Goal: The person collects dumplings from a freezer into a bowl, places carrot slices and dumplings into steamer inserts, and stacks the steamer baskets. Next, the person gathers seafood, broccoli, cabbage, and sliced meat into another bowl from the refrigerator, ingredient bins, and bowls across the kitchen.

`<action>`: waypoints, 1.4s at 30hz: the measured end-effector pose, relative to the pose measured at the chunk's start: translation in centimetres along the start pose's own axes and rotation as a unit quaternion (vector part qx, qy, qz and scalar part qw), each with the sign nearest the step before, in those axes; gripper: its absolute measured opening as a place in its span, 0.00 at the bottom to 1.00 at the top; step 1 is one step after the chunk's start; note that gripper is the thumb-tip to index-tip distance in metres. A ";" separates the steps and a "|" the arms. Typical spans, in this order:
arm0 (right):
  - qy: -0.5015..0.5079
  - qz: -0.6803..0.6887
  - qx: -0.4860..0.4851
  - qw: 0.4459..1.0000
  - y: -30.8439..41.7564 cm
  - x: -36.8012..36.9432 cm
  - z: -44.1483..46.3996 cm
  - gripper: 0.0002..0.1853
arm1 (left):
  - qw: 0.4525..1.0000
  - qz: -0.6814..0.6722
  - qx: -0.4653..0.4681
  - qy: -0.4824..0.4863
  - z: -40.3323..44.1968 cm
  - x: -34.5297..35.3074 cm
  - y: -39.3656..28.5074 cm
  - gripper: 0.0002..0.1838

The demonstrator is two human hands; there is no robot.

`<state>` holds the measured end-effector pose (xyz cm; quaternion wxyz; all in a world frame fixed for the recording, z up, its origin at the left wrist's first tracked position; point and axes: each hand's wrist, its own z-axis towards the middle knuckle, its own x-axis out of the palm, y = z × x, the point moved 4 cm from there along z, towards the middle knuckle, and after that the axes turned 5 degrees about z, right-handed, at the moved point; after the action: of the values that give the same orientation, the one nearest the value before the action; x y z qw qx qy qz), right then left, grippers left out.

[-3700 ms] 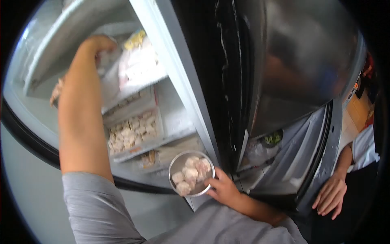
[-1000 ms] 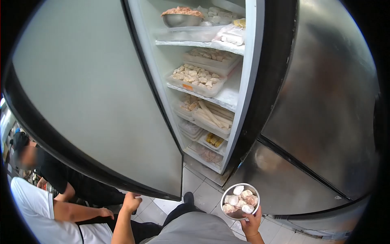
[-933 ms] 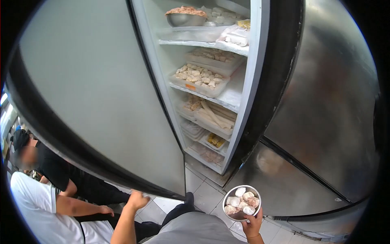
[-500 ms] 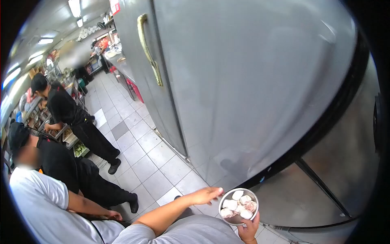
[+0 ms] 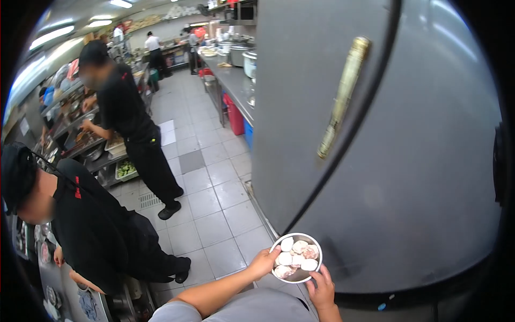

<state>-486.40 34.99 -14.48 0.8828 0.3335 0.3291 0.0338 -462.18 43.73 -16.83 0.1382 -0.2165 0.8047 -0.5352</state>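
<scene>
A round metal bowl (image 5: 300,276) is held in front of my body, beside the lower part of a grey refrigerator door. Several white and pinkish rounded food pieces (image 5: 296,260) lie in it; their exact kind I cannot make out. My left hand (image 5: 262,264) grips the rim on the left, thumb at the edge. On the lower right side, my right hand (image 5: 322,288) has its fingers against the bowl, and its palm is partly hidden below.
A tall grey refrigerator (image 5: 424,161) with a worn handle (image 5: 343,99) fills the right. One person in black (image 5: 102,225) stands close at left, another (image 5: 126,102) beyond at shelves. A tiled floor (image 5: 214,188) runs back past a steel counter (image 5: 230,75).
My view has swung left, away from the lower steel surface. My left hand, apart from the bowl before, now grips its rim. The person in a light shirt at lower left is out of view.
</scene>
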 end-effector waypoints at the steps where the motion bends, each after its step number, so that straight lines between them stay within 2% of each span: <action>1: 0.024 0.028 0.004 0.999 -2.3 -0.4 -0.7 0.21 | 0.999 0.028 -0.002 -0.042 -0.9 1.3 0.1 0.33; 5: 0.093 0.081 -0.023 0.992 -6.4 -2.0 0.2 0.21 | 0.995 -0.019 -0.061 -0.080 0.5 2.7 5.1 0.33; 7: 0.108 0.100 -0.041 0.988 -8.2 -1.8 1.0 0.20 | 0.993 -0.011 -0.057 -0.104 1.2 3.2 7.2 0.33; 9: 0.114 0.131 -0.062 0.983 -8.6 -0.5 3.3 0.17 | 0.989 -0.006 -0.080 -0.128 1.5 1.9 6.9 0.33; 12: 0.149 0.186 -0.055 0.970 -11.7 1.7 4.6 0.17 | 0.980 -0.015 -0.096 -0.174 -1.4 3.8 2.5 0.32; 13: 0.136 0.179 -0.094 0.970 -12.0 2.0 5.8 0.15 | 0.975 -0.064 -0.098 -0.189 -0.7 4.1 3.8 0.32; 14: 0.137 0.188 -0.098 0.968 -12.1 1.6 7.0 0.15 | 0.973 -0.063 -0.098 -0.199 0.3 4.2 5.9 0.32; 16: 0.208 0.183 -0.093 0.956 -10.8 1.0 9.9 0.15 | 0.967 -0.122 -0.035 -0.219 0.8 3.4 8.1 0.32; 19: 0.234 0.214 -0.170 0.933 -10.7 0.3 13.6 0.18 | 0.950 -0.169 -0.024 -0.263 -1.5 5.3 5.9 0.32; 21: 0.259 0.232 -0.212 0.914 -10.0 -1.1 15.3 0.19 | 0.934 -0.212 -0.016 -0.287 -2.7 7.1 7.2 0.31; 22: 0.268 0.226 -0.178 0.919 -9.3 -2.2 16.1 0.20 | 0.932 -0.225 -0.028 -0.283 -3.5 8.9 7.2 0.31; 24: 0.273 0.228 -0.157 0.921 -8.4 -2.1 17.5 0.21 | 0.912 -0.238 -0.024 -0.333 -4.6 9.9 6.2 0.31; 27: 0.302 0.191 -0.122 0.926 -7.9 1.0 21.5 0.20 | 0.902 -0.241 -0.041 -0.357 -3.4 7.1 6.5 0.32; 29: 0.372 0.169 -0.207 0.889 -8.0 3.4 22.7 0.20 | 0.882 -0.266 -0.036 -0.387 -2.5 5.9 6.3 0.33; 30: 0.375 0.164 -0.211 0.888 -8.3 3.6 22.7 0.20 | 0.876 -0.281 -0.032 -0.391 -1.6 6.0 6.6 0.34; 32: 0.411 0.187 -0.152 0.879 -9.7 3.7 24.2 0.23 | 0.874 -0.276 -0.057 -0.396 0.2 5.6 4.1 0.34; 33: 0.418 0.172 -0.165 0.877 -9.1 3.5 27.6 0.23 | 0.877 -0.274 -0.065 -0.389 2.5 3.4 2.6 0.34; 34: 0.427 0.168 -0.169 0.872 -8.4 4.3 30.1 0.26 | 0.872 -0.298 -0.041 -0.386 2.8 1.9 -2.8 0.34; 35: 0.434 0.165 -0.172 0.869 -7.2 5.3 33.2 0.29 | 0.880 -0.264 -0.042 -0.393 4.2 -0.7 -5.0 0.34; 36: 0.445 0.151 -0.197 0.860 1.0 1.5 39.7 0.29 | 0.881 -0.243 -0.036 -0.405 0.2 -3.3 -13.6 0.35; 40: 0.484 0.154 -0.204 0.837 4.3 6.4 47.6 0.28 | 0.884 -0.242 -0.047 -0.397 4.1 -10.9 -19.4 0.35; 42: 0.530 0.145 -0.182 0.815 5.3 10.3 50.7 0.27 | 0.867 -0.294 -0.035 -0.402 5.3 -14.3 -20.9 0.35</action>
<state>-446.91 13.25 11.51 0.6011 0.1408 0.6817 0.3927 -443.18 39.59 0.18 0.2782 -0.6439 0.5968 -0.3895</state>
